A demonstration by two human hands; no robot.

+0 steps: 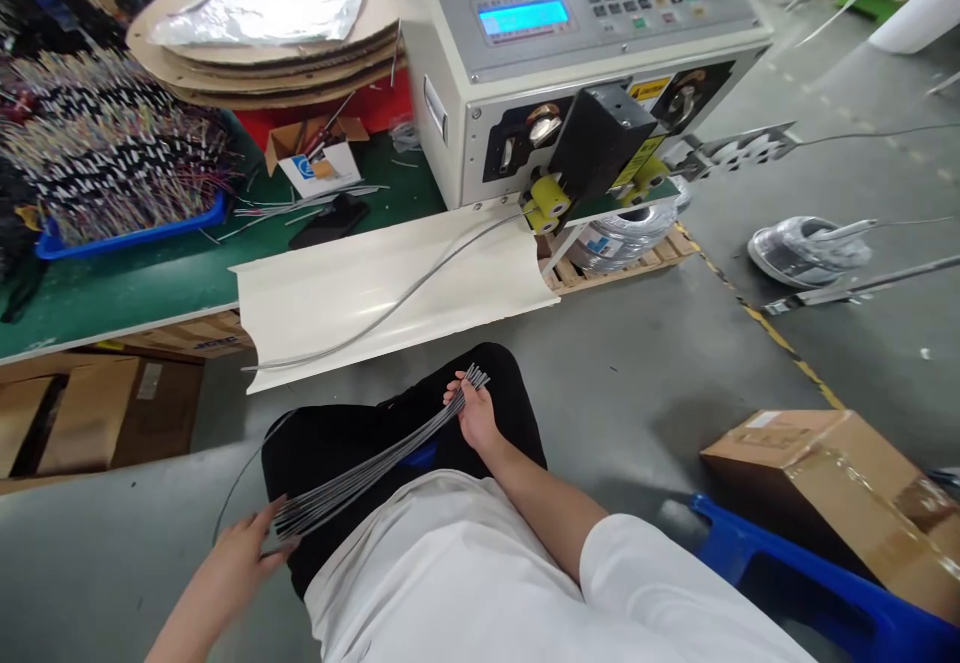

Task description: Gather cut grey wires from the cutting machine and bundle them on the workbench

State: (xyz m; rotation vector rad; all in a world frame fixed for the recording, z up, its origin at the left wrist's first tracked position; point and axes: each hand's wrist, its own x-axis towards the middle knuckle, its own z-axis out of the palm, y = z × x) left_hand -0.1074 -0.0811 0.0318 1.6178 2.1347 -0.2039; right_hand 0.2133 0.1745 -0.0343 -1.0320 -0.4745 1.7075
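Observation:
A long bundle of cut grey cables point(375, 465) lies slantwise over my lap. My right hand point(477, 415) is closed round its upper right end, and the short cable tips stick out past my fingers. At the lower left end, where the cables fan apart, my left hand point(244, 551) has its thumb and fingers on either side of them, gripping loosely. One thin cable point(225, 503) bows out to the left, away from the bundle. Above my knees a single grey cable point(405, 298) runs from the machine's yellow rollers point(550, 198) down a cream chute point(360, 288).
A wire-cutting machine point(450, 73) with a lit blue display stands ahead on the green bench point(90, 293). Bundled wires fill a blue tray point(135, 231) at left. Cable coils point(806, 251) lie right. A cardboard box point(817, 473) and blue stool point(787, 573) stand at lower right.

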